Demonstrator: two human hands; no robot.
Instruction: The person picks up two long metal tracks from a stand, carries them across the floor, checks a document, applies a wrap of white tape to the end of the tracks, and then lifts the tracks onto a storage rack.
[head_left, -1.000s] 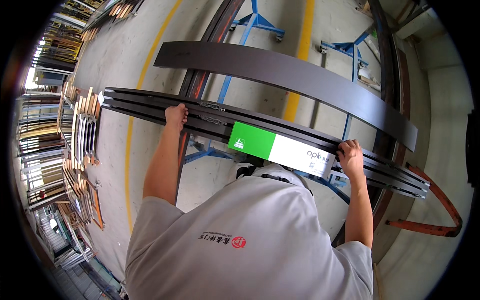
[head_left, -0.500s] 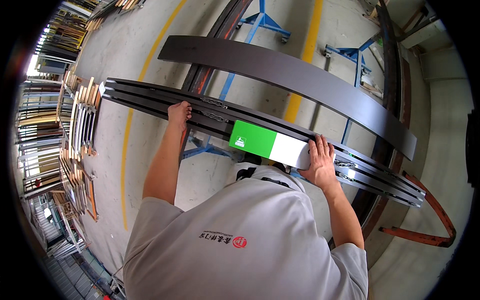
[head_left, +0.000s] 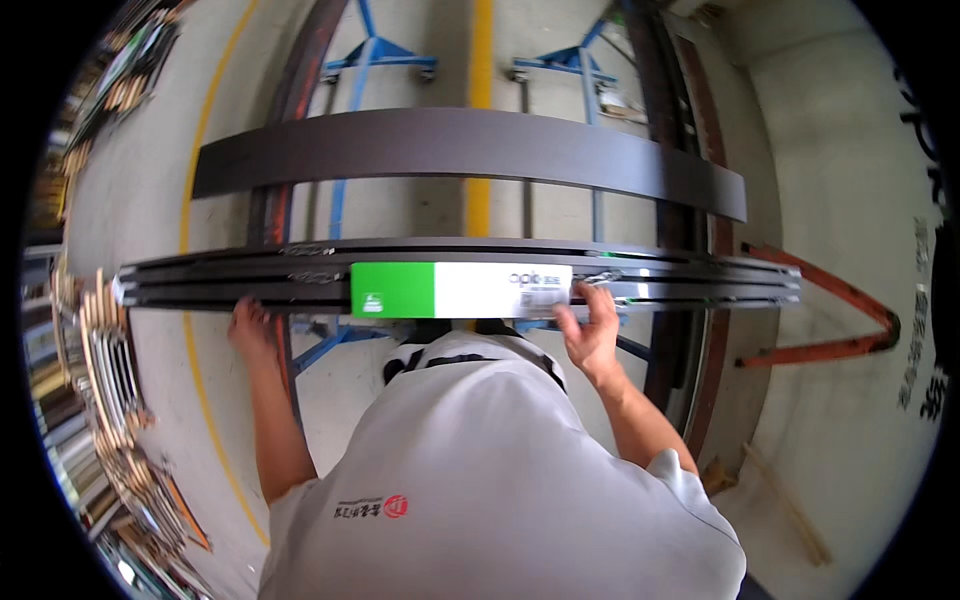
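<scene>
Long dark grey metal profiles (head_left: 690, 270) lie side by side across the view, with slots along their length and small silvery hardware (head_left: 318, 277) on top. On them rests a long green-and-white box (head_left: 393, 290). My right hand (head_left: 594, 338) is at the near right corner of that box, its thumb and fingers apart and not wrapped round it. At the near edge of the profiles, toward their left part, is my left hand (head_left: 252, 330). Its fingers are blurred, and I cannot tell whether they grip the edge.
Beyond lies a wide, flat dark grey panel (head_left: 450, 140). Dark rails (head_left: 270, 215) run beneath it and the profiles, with blue wheeled stands (head_left: 380, 55) between them. An orange bent bar (head_left: 870, 338) sits at the right. Stacked frames (head_left: 110, 350) fill the left side.
The view has turned, so the profiles now lie level. My right hand has drawn back from the box's top to its corner. My left hand has slid left and toward me.
</scene>
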